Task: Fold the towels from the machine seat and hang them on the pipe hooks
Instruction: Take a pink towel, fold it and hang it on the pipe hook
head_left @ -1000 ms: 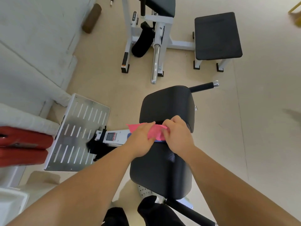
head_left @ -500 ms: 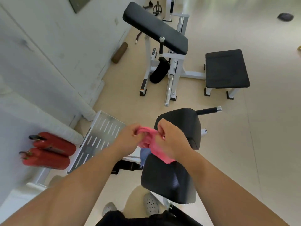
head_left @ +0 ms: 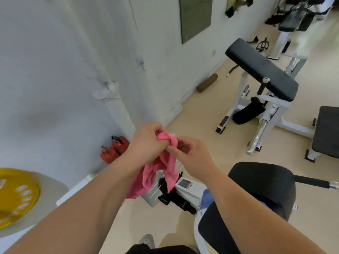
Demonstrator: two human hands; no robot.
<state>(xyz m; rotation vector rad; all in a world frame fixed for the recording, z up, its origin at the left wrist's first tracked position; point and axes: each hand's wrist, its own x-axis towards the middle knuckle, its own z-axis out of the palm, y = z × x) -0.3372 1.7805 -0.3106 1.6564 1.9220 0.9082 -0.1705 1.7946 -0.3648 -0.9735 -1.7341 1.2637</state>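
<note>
Beige gym flooring (head_left: 211,114) and a white wall (head_left: 55,70) are surrounding you. Your left hand (head_left: 146,145) is clenching the top of a pink towel (head_left: 159,173); your right hand (head_left: 190,158) is pinching it beside. It is hanging lengthwise downward, left of the black machine seat (head_left: 260,187), near 2 red extinguishers (head_left: 113,149).

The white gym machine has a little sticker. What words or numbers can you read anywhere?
No text is readable.
Blue and red rectangular sticker on the white machine frame: too blurred.
Small black and orange label on the white bench foot: too small.
Small white tag beside the black padded seat: too small.
</note>
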